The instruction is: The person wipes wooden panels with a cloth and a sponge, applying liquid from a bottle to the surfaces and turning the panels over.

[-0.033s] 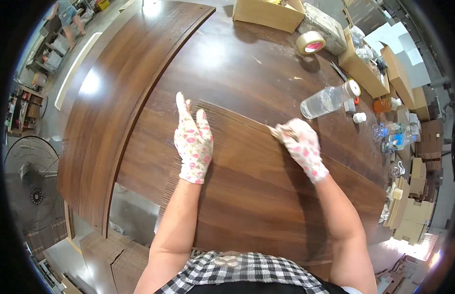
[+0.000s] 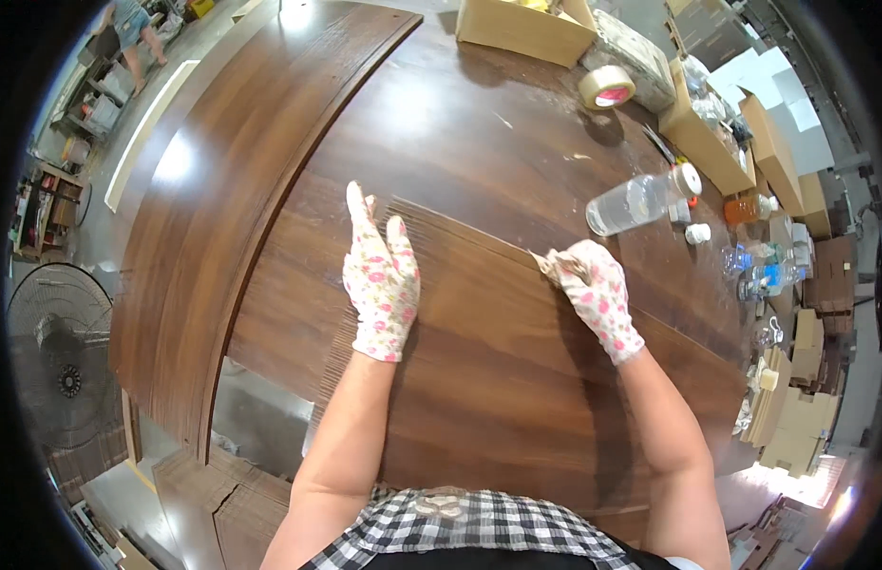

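Note:
A dark brown wood-grain panel [image 2: 488, 380] lies before me, with a band of fine grooves along its left side. My left hand [image 2: 382, 285], in a white glove with pink flowers, rests at that grooved side, fingers stretched out and nothing held. At the panel's far edge, my right hand [image 2: 597, 293], gloved alike, is closed around a crumpled, brownish cloth [image 2: 559, 266]. Part of the cloth is hidden by the fingers. Beyond the right hand, a clear bottle [image 2: 631, 206] with a white cap lies on its side on the brown work surface [image 2: 460, 123].
Another long brown panel [image 2: 213, 199] lies at the left. Far right are a tape roll [image 2: 607, 87], an open cardboard box [image 2: 526, 33], a small white cap [image 2: 697, 234] and several bottles. A large fan [image 2: 66, 356] stands at the left; a person [image 2: 132, 38] is at the far left.
My right hand, with the cloth, has shifted slightly right and nearer along the panel's far edge. The left hand stays in nearly the same place.

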The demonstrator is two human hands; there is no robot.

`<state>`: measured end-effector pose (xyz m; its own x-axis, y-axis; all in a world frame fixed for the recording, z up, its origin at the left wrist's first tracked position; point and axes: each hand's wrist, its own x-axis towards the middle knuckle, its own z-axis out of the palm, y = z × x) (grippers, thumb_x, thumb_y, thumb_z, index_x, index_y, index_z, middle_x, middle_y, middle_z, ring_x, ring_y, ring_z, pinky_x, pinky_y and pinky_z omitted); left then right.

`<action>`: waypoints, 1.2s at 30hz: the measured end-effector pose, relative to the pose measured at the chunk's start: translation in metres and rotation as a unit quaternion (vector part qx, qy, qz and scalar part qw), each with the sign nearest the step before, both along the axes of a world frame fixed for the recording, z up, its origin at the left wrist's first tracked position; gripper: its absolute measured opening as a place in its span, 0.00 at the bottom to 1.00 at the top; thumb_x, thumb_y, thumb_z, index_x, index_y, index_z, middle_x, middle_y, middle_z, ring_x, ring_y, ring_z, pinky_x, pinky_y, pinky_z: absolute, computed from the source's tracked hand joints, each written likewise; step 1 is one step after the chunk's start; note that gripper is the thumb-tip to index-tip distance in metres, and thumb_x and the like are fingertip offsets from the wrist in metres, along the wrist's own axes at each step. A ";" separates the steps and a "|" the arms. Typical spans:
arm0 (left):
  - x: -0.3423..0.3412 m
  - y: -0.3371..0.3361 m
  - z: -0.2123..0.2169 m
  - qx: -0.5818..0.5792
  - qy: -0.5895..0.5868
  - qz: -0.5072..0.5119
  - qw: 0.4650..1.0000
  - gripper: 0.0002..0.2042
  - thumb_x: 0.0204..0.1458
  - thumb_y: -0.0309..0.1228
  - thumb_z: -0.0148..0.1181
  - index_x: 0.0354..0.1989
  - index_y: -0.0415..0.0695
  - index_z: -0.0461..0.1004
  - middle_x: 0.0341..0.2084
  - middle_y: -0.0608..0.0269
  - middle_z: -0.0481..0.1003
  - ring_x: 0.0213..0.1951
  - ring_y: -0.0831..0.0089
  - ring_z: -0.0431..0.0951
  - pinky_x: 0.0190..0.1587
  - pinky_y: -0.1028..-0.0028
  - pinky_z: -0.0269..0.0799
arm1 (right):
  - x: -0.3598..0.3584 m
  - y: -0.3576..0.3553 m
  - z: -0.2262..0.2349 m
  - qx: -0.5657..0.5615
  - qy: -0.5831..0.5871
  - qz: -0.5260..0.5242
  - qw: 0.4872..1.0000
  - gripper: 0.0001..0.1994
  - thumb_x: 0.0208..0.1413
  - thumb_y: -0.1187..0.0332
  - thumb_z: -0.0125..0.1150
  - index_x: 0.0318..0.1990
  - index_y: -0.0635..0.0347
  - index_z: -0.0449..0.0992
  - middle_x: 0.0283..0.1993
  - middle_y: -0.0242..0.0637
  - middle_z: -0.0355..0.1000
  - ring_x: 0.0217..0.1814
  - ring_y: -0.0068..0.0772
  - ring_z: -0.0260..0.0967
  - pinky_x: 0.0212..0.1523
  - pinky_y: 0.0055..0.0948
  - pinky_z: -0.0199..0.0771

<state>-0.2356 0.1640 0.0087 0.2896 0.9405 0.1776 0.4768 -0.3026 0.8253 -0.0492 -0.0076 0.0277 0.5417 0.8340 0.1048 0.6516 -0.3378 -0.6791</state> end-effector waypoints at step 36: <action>-0.002 -0.002 0.001 0.007 -0.125 -0.022 0.992 0.31 0.55 0.28 0.50 0.66 0.32 0.47 0.57 0.36 0.63 0.55 0.46 0.69 0.55 0.60 0.65 | -0.043 0.108 -0.018 0.002 -0.122 0.069 0.990 0.05 0.48 0.64 0.61 0.28 0.53 0.75 0.29 0.36 0.69 0.36 0.44 0.66 0.38 0.40 0.67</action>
